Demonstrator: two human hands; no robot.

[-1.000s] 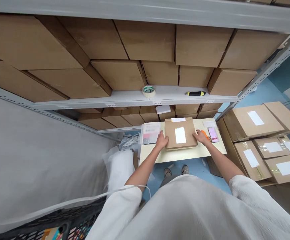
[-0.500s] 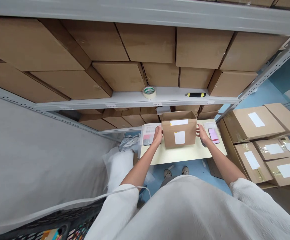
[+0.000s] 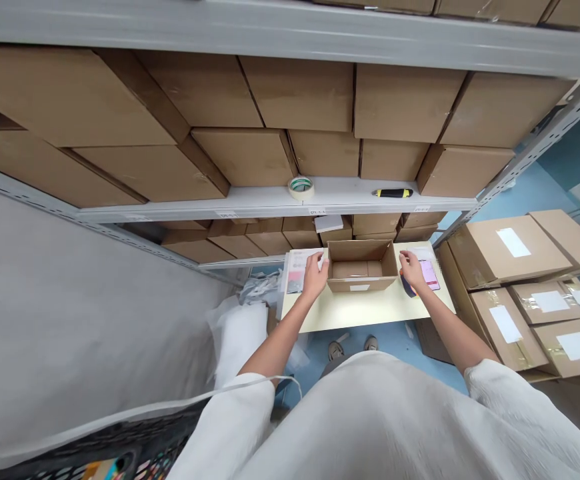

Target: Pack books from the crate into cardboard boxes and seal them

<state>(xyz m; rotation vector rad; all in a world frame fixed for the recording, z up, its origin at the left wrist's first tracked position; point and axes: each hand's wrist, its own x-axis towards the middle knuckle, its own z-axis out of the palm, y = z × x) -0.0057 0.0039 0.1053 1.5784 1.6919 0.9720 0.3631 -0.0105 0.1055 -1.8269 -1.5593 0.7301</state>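
An open-topped cardboard box (image 3: pixel 363 285) stands on the pale yellow tabletop (image 3: pixel 343 317), its inside bare and a white label on its near side. My left hand (image 3: pixel 315 275) is beside the box's left wall, with fingers loosely bent and apart. Off the right wall, my right hand (image 3: pixel 412 268) hovers with its fingers a little spread and nothing visible in it. Below that hand lies a dark blue and orange object (image 3: pixel 408 285), partly hidden. A phone with a pink screen (image 3: pixel 429 275) is just right of it.
Printed papers (image 3: pixel 297 270) lie at the table's left. On the shelf ahead are a tape roll (image 3: pixel 301 189), a yellow-black utility knife (image 3: pixel 393 193) and rows of cardboard boxes (image 3: pixel 295 93). Labelled cartons (image 3: pixel 515 300) are stacked at right. A black crate (image 3: pixel 135 447) is at lower left.
The box has gone from tilted, its front facing me, to standing with its opening upward. Both hands have moved off its sides.
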